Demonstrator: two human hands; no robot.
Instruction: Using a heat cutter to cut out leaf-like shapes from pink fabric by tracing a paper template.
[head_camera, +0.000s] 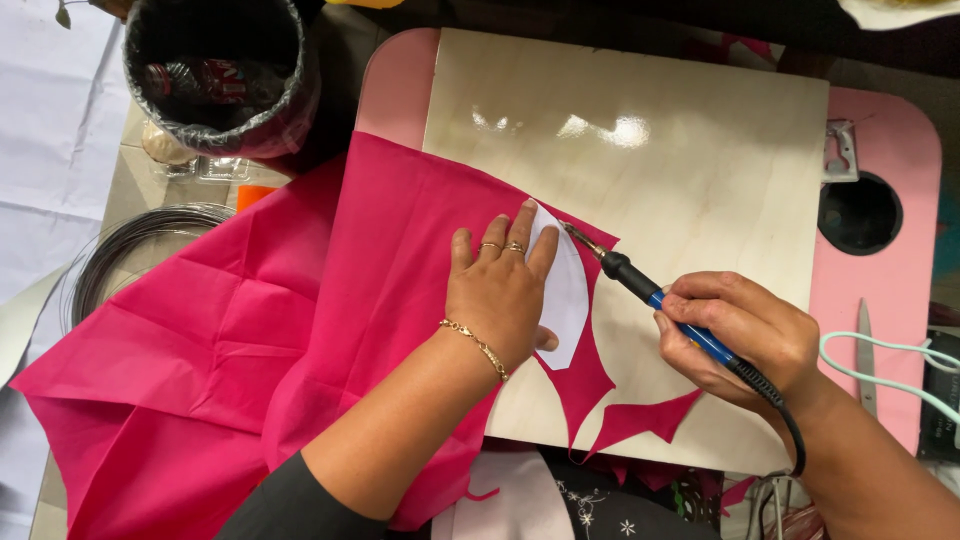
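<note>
The left hand (500, 290) lies flat with fingers spread at the centre of the frame, pressing a white petal-shaped paper template (566, 300) onto bright pink fabric (300, 330), while the right hand (740, 335) at lower right is closed around a blue-and-black corded hot-cutting pen (655, 297) whose metal tip touches the template's upper edge. Both rest on a pale glossy wooden board (660, 170) on a pink tray table (890, 250). Farther off, upper left, stands a black-lined bin (215, 70) above a wire coil (130, 245).
</note>
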